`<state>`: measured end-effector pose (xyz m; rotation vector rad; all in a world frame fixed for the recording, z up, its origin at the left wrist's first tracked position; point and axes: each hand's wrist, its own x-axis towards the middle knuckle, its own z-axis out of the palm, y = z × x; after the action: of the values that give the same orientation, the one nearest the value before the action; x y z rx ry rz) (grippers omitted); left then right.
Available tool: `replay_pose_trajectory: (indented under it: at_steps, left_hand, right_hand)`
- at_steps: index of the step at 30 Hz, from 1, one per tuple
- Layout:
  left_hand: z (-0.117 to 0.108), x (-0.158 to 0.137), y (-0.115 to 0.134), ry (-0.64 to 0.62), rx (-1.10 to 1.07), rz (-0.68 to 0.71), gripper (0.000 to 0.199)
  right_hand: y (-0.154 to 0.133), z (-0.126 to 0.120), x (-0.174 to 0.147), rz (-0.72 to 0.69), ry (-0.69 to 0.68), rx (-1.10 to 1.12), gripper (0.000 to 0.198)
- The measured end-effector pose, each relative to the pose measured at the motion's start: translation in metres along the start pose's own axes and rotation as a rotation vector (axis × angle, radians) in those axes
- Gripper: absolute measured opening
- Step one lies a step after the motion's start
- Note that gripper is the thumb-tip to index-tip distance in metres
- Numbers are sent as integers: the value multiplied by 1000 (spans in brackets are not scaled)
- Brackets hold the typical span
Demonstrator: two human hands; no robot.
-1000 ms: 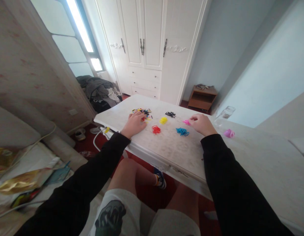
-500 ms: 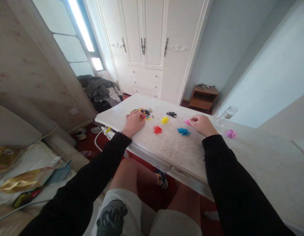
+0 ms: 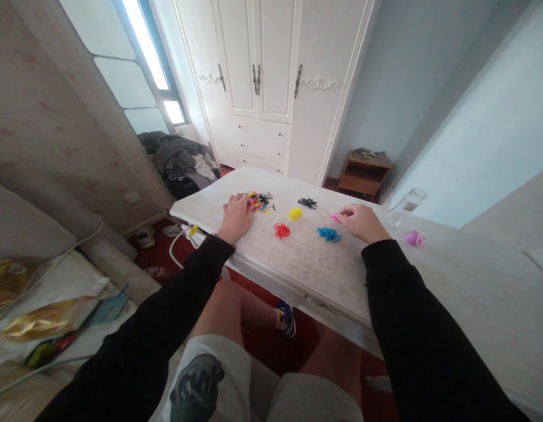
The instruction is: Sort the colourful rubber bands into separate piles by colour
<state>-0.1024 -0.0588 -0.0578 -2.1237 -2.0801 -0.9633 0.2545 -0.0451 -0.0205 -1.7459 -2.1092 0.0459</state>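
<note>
My left hand (image 3: 237,218) is resting curled at the mixed pile (image 3: 261,201), right hand (image 3: 358,222) at the pink pile (image 3: 333,217); I can't tell grips, light pinching should be working best.

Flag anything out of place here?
Two minor things. A dark piece lies loose, just right of the mixed-colour pile, apart from the black pile. Off the table, clothes sit in a rumpled heap beside the wardrobe.

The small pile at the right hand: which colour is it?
Pink; the pile shows best in the head view.
</note>
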Motion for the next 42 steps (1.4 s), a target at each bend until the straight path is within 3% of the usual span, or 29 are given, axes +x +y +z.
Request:
replay_pose_trajectory:
  at_steps: [5, 27, 34, 42]
  left_hand:
    - [0, 3, -1, -7, -63, -33, 13]
    - [7, 5, -12, 61, -252, 116, 17]
    - [2, 15, -4, -68, -251, 313, 14]
    - [15, 51, 30, -246, 12, 407, 19]
  right_hand:
    - [-2, -1, -1, -13, -10, -6, 26]
    - [-2, 1, 0, -22, 1, 11, 22]
    - [-3, 3, 0, -45, 28, 25, 22]
    - [-8, -1, -3, -29, 25, 50, 20]
